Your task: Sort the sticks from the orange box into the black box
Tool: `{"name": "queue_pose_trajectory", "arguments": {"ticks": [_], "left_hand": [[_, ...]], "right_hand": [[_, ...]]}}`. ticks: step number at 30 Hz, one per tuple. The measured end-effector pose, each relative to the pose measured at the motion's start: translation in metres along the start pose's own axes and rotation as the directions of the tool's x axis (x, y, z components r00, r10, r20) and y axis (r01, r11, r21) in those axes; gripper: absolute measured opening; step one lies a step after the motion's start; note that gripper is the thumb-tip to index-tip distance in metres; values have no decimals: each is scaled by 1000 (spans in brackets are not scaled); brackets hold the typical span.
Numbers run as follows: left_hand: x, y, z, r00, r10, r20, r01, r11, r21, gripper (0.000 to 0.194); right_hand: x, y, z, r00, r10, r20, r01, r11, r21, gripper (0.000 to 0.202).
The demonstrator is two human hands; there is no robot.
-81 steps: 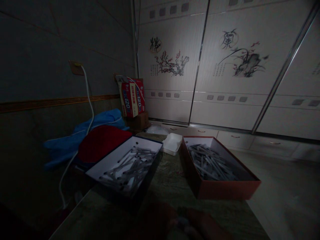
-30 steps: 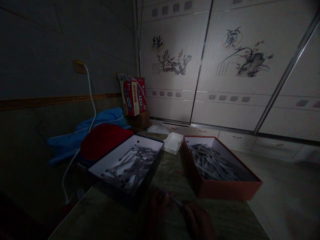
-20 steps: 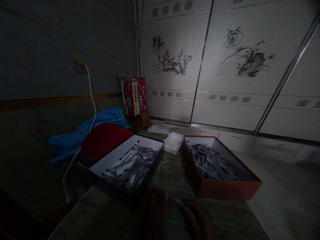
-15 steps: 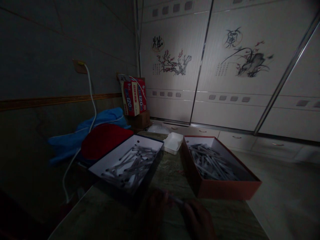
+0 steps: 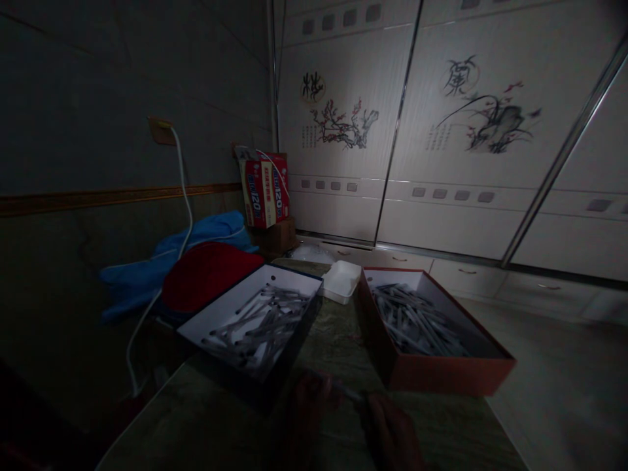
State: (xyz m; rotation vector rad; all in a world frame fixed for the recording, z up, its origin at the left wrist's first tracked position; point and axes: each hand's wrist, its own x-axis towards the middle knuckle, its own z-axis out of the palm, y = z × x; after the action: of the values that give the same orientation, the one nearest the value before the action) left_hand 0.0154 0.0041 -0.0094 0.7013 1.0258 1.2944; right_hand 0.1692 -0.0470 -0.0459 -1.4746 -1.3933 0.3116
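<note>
At the table's near side, my left hand (image 5: 310, 400) and my right hand (image 5: 391, 424) hold one slim, pale pen (image 5: 349, 392) between them. My left fingers close round its left end, and my right fingers grip the other end. Dim light hides the details of the fingers and of the pen's ends. Beyond my left hand stands a dark-edged box (image 5: 196, 330) with a white inside, holding many similar pens (image 5: 265, 320) with dark tips. To the right, a reddish-brown box (image 5: 451, 376) holds a thicker pile of pens (image 5: 417, 320).
A small white open container (image 5: 341, 281) sits between the boxes at the back of the stone-patterned table (image 5: 333, 340). Red cloth (image 5: 210, 275) and blue cloth (image 5: 132, 278) lie at the left, near a white cable (image 5: 184, 190). Behind are a red-and-white carton (image 5: 267, 193) and sliding cabinet doors (image 5: 338, 216).
The view has shifted very slightly. Both hands stay in nearly the same place with the pen between them, my right hand a little further right.
</note>
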Motion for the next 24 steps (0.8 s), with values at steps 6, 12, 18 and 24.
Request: {"name": "queue_pose_trajectory", "arguments": {"ticks": [6, 12, 18, 24], "left_hand": [[2, -3, -2, 999, 40, -7, -40, 999, 22, 40], [3, -2, -1, 1000, 6, 2, -6, 1000, -28, 40], [2, -2, -2, 999, 2, -38, -2, 1000, -9, 36], [2, -2, -2, 999, 18, -34, -17, 1000, 9, 36]], "right_hand": [[2, -1, 6, 995, 91, 32, -93, 994, 63, 44], [8, -9, 0, 989, 12, 149, -29, 993, 112, 42], [1, -4, 3, 998, 64, -5, -64, 997, 41, 47], [6, -5, -1, 988, 41, 149, -54, 995, 85, 46]]}}
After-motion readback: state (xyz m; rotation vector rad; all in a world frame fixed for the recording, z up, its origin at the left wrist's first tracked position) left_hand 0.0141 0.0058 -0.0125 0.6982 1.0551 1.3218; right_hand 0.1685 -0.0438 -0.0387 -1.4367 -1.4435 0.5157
